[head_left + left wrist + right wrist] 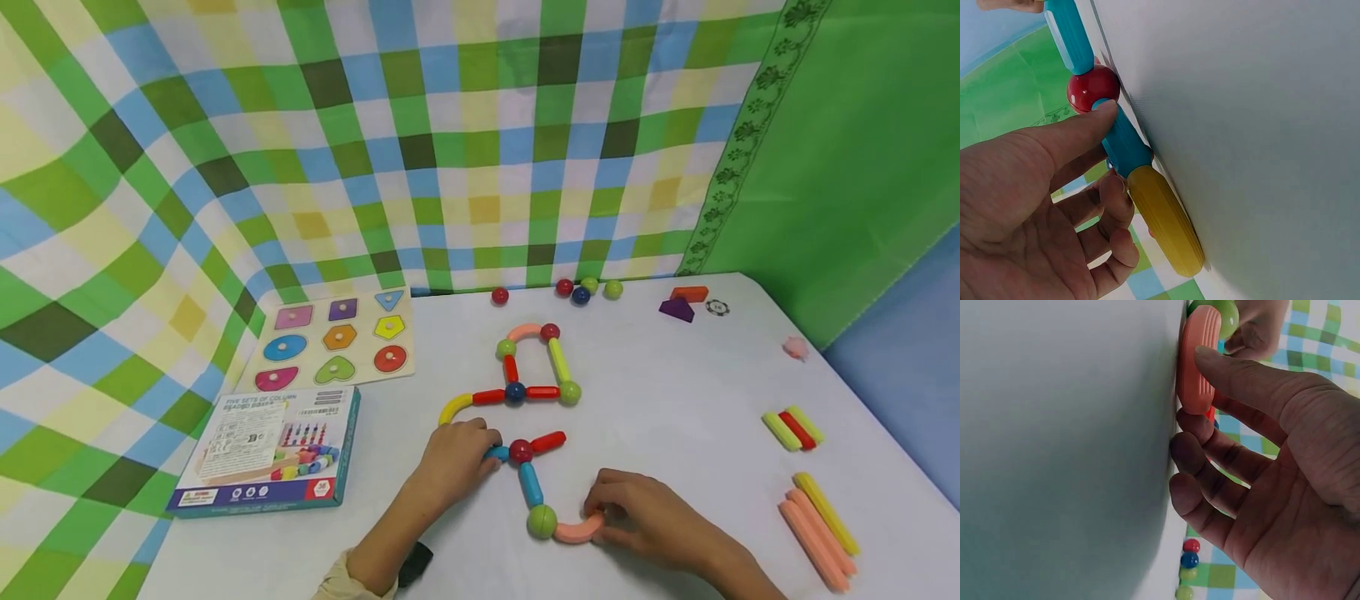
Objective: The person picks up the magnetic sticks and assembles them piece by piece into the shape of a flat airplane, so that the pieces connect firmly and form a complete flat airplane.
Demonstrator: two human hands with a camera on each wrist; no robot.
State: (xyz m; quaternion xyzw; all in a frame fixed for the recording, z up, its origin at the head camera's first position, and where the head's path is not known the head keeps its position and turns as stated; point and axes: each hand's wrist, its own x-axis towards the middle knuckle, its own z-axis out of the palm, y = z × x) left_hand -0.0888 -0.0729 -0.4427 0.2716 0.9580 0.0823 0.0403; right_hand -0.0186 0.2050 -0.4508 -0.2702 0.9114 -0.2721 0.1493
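Coral in colour, a curved rod (576, 533) is pinched at its outer end by the thumb and fingers of the right hand (645, 512), while its other end is met by a green ball (542, 522). If the rod is pulled or twisted sharply, that joint could well be parted, since only a small contact seems to be offered. Being round, the ball could then be rolled aside, and the blue rod (531, 485) joined to it could be swung out of line. Beyond the red ball (521, 451), a short blue piece (497, 452) is pinched by the left hand (461, 458); if that hand is jerked, the whole chain could be shifted. The yellow piece (455, 408), close by the left knuckles, could also be nudged.

With twelve o'clock taken toward the far edge of the surface (660, 392) in the head view, the curved rod is found at about nine o'clock from the middle of the right hand, touched by its fingertips. The short blue piece is placed at three o'clock from the left hand's middle, and the yellow piece at twelve.
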